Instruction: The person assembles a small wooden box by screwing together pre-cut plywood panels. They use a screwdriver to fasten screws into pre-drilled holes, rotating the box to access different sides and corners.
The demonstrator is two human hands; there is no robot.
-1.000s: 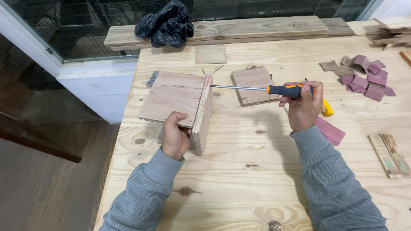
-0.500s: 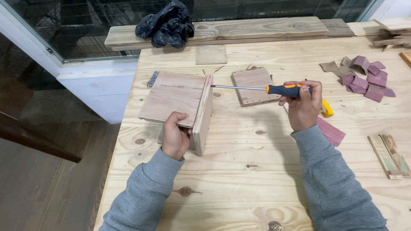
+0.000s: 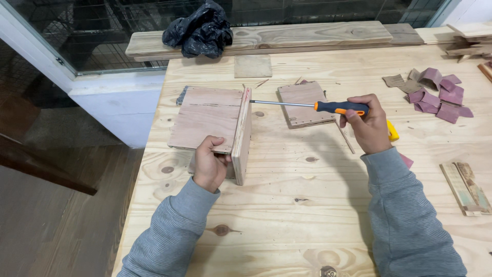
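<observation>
Head view: you look down at a pale pine workbench (image 3: 307, 205) with both of your arms in grey sleeves reaching forward.
Left hand: your left hand (image 3: 209, 163) is clamped on the near corner of a small plywood box (image 3: 212, 128), fingers curled over its top panel, thumb against the upright side panel.
Plywood box: it sits on the left part of the bench, its flat top reddish-brown, its right side panel standing upright on edge.
Right hand: your right hand (image 3: 368, 125) is closed around the orange and black handle of a screwdriver (image 3: 312, 105).
Screwdriver: it lies nearly level, its metal shaft pointing left, the tip touching the upper part of the box's upright panel.
Loose panel: a second square plywood piece (image 3: 302, 102) lies flat just behind the shaft.
Yellow object: a small yellow thing (image 3: 392, 131) shows just beside your right hand, mostly hidden.
Sandpaper scraps: a heap of purple-brown pieces (image 3: 438, 92) lies well to the right.
Far edge: a long plank (image 3: 287, 35) runs along the back, with a crumpled black bag (image 3: 200, 28) on its left end.
Right edge: a narrow worn wood strip (image 3: 466, 187) lies near your right sleeve.
</observation>
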